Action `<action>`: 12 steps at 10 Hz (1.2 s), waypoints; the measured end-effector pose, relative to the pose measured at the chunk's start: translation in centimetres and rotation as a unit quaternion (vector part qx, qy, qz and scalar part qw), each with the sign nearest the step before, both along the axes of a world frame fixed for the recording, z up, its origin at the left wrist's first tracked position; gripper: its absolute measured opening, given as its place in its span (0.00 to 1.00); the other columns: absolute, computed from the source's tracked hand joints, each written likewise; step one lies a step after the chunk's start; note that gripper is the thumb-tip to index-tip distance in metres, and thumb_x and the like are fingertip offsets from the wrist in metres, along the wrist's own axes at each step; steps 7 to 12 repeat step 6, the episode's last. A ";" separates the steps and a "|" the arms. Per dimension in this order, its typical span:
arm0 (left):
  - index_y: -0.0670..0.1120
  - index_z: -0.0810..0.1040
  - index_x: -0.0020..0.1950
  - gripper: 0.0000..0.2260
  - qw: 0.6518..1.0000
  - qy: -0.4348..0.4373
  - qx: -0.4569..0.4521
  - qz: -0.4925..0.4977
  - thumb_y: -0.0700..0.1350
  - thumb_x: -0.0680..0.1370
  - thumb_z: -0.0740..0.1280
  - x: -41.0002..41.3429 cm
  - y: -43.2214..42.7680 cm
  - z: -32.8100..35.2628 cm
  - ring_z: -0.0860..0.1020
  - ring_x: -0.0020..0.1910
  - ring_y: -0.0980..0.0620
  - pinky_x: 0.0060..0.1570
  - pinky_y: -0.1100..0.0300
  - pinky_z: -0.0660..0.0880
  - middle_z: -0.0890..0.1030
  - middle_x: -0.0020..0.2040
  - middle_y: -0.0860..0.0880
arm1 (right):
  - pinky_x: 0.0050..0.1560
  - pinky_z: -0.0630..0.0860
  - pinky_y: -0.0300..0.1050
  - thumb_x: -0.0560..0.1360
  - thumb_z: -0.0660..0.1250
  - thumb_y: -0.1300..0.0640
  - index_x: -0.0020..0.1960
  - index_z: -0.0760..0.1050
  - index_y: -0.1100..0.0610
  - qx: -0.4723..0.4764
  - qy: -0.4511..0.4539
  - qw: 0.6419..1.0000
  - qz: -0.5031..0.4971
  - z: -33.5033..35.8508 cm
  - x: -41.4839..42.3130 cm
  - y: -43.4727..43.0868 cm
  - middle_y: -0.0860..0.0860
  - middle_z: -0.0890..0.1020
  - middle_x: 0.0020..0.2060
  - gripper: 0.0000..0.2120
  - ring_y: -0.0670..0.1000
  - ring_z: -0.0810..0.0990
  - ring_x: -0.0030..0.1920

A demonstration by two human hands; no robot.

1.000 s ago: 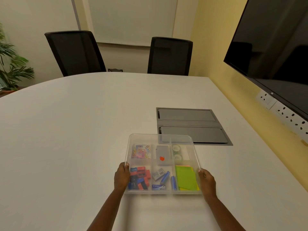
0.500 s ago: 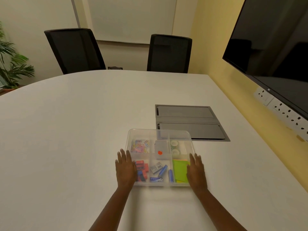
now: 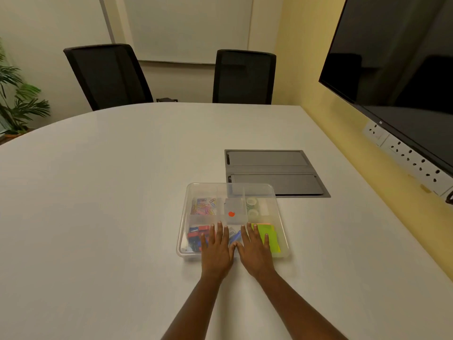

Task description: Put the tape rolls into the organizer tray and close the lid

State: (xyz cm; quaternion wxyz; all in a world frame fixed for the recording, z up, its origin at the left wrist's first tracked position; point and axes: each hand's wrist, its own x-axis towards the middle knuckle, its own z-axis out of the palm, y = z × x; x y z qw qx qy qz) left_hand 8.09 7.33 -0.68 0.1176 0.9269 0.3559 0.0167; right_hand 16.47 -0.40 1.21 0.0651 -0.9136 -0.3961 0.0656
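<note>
Tabletop (image 3: 122,192) carries the tray (image 3: 282,231) just before a grey floor-box panel (image 3: 274,173). Lid (image 3: 208,192) lies over the tray, seemingly being pressed to seat it. Left hand (image 3: 217,251) and right hand (image 3: 255,251) rest flat on the tray's near edge, fingers spread, holding nothing. Tape rolls (image 3: 252,206) sit in the tray's far right compartment, stored under the lid.
</note>
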 end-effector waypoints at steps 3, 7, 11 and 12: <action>0.48 0.41 0.73 0.50 0.999 0.035 -0.023 0.006 0.62 0.56 0.11 -1.1 -1.2 1.5 0.42 0.75 0.45 0.68 0.50 0.34 0.43 0.76 0.46 | 0.41 0.82 0.54 0.78 0.29 0.46 0.50 0.82 0.55 0.011 0.042 0.999 -0.004 -0.8 -0.4 -0.7 0.52 0.86 0.48 0.41 0.53 0.85 0.48; 0.45 0.43 0.74 0.25 0.999 0.026 -0.043 0.004 0.53 0.81 0.44 -1.2 0.1 4.1 0.43 0.75 0.46 0.73 0.48 0.42 0.44 0.77 0.45 | 0.75 0.48 0.56 0.36 0.07 0.33 0.74 0.48 0.56 -0.055 0.037 0.997 0.034 2.8 1.1 -1.3 0.55 0.51 0.76 0.73 0.54 0.48 0.76; 0.45 0.43 0.74 0.25 0.999 0.026 -0.043 0.004 0.53 0.81 0.44 -1.2 0.1 4.1 0.43 0.75 0.46 0.73 0.48 0.42 0.44 0.77 0.45 | 0.75 0.48 0.56 0.36 0.07 0.33 0.74 0.48 0.56 -0.055 0.037 0.997 0.034 2.8 1.1 -1.3 0.55 0.51 0.76 0.73 0.54 0.48 0.76; 0.45 0.43 0.74 0.25 0.999 0.026 -0.043 0.004 0.53 0.81 0.44 -1.2 0.1 4.1 0.43 0.75 0.46 0.73 0.48 0.42 0.44 0.77 0.45 | 0.75 0.48 0.56 0.36 0.07 0.33 0.74 0.48 0.56 -0.055 0.037 0.997 0.034 2.8 1.1 -1.3 0.55 0.51 0.76 0.73 0.54 0.48 0.76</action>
